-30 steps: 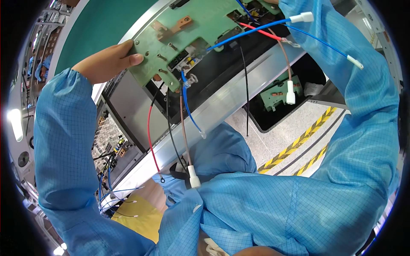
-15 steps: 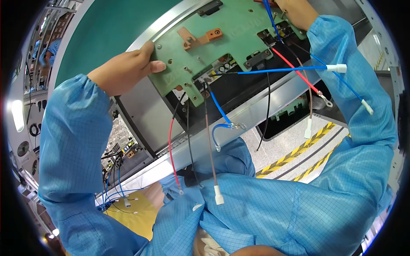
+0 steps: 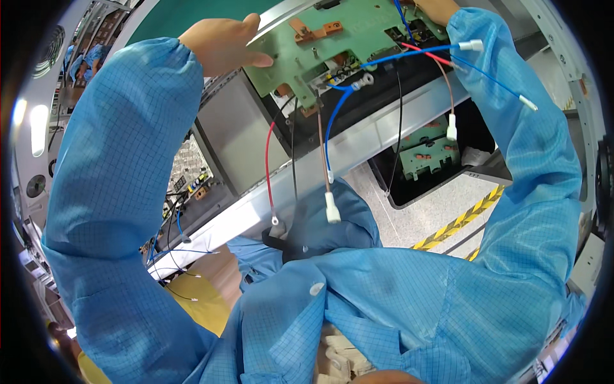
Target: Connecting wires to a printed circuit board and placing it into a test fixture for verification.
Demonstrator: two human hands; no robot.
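Note:
A green board [image 3: 281,69] with copper pieces and posts lies tilted over a dark tray at the top of the view. My left hand [image 3: 220,45] is at its left edge, thumb on the face, index finger stretched along the corner; its other fingers are hidden. My right hand [image 3: 440,9] is at the board's far right, cut off by the upper border, fingers out of sight. Leads hang from the board: a red wire [image 3: 268,163] with a ring terminal, a brown wire [image 3: 322,147] with a white connector, blue wires [image 3: 409,56] and black ones.
A metal rail [image 3: 307,160] runs under the board. Below it, at right, a black bin [image 3: 384,182] holds another green board [image 3: 422,157]. Yellow-black tape [image 3: 464,217] marks the floor. Circuit boards and loose wires [image 3: 176,256] lie at left, near a yellow surface [image 3: 201,297].
The board and both hands sit higher in the picture. My left hand has moved up and to the right. The dangling wires have swung, and more of the black bin shows.

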